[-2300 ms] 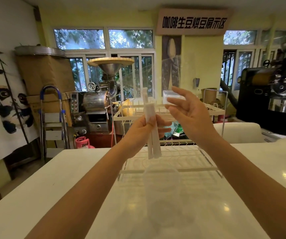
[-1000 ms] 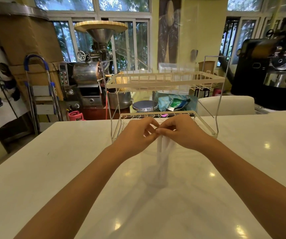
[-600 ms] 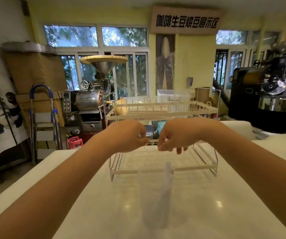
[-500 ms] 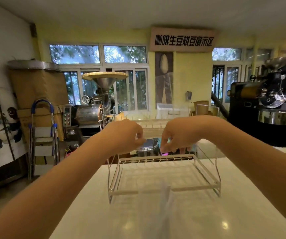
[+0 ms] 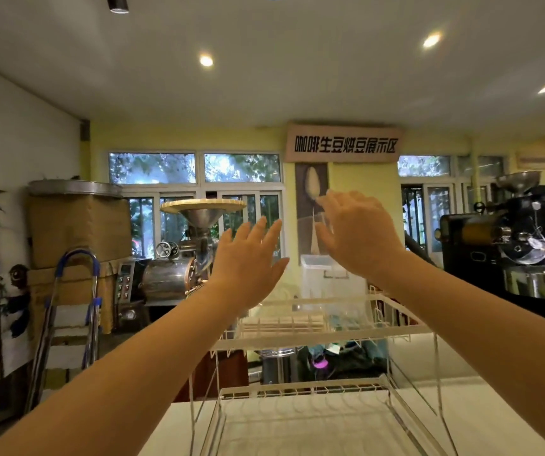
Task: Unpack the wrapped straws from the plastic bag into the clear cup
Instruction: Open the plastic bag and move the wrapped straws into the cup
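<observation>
Both my hands are raised above the upper shelf of the white wire rack point(image 5: 313, 342). My left hand point(image 5: 248, 261) is open, palm forward, fingers spread, holding nothing. My right hand point(image 5: 360, 235) is higher and to the right. A thin clear plastic film, apparently the plastic bag point(image 5: 310, 230), sits between its thumb and forefinger, faint and see-through. The clear cup and the wrapped straws are out of view, below the frame's bottom edge.
The two-tier rack stands on the white counter point(image 5: 494, 419); a flat beige bundle point(image 5: 281, 325) lies on its upper shelf. Behind the counter are a coffee roaster point(image 5: 179, 274), a stepladder point(image 5: 67, 324), a clear bin point(image 5: 330, 281) and a black roaster point(image 5: 501, 245).
The view has tilted up. My hands rose from the straws in the cup on the counter to above the rack, and my left hand opened. Cup and straws dropped out of view.
</observation>
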